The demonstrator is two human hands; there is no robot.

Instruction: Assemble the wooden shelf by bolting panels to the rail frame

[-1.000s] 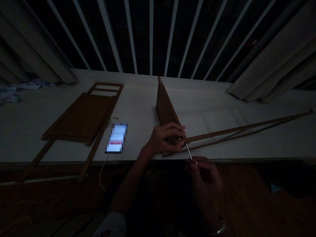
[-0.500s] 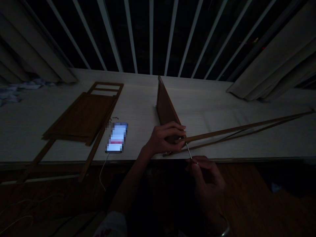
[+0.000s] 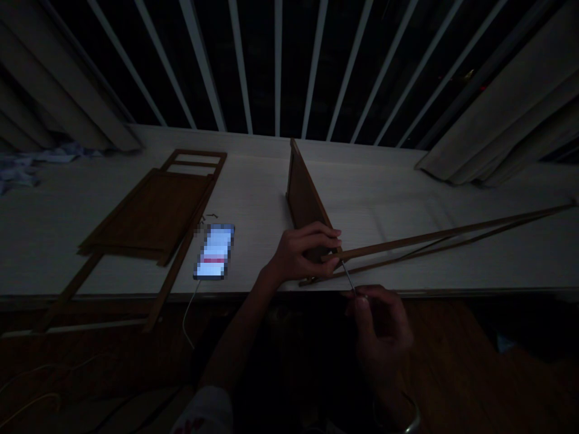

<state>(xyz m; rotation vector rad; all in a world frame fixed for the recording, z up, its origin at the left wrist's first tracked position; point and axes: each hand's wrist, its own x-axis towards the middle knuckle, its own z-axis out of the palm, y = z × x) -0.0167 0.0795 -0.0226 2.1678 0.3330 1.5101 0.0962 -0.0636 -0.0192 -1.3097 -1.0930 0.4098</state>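
Observation:
My left hand (image 3: 301,253) is closed around the corner where an upright brown wooden panel (image 3: 307,193) meets a long wooden frame (image 3: 407,241). The frame stretches off to the right, lying low over the white ledge. Between the thumb and fingers of my right hand (image 3: 382,322) is a thin metal hex key (image 3: 348,277), held by its near end. Its far tip meets the frame's end close to my left thumb; the fastener there is too dark to make out.
A lit phone (image 3: 215,252) with a cable lies on the white ledge (image 3: 257,181). Several small screws (image 3: 211,216) sit just behind it. Left of them rest stacked wooden panels and a frame (image 3: 149,211), overhanging the front edge. White bars and curtains (image 3: 502,114) stand behind.
My right hand has shifted slightly to the right, and the hex key's near end has moved with it. My left hand and the wooden parts stay nearly where they were.

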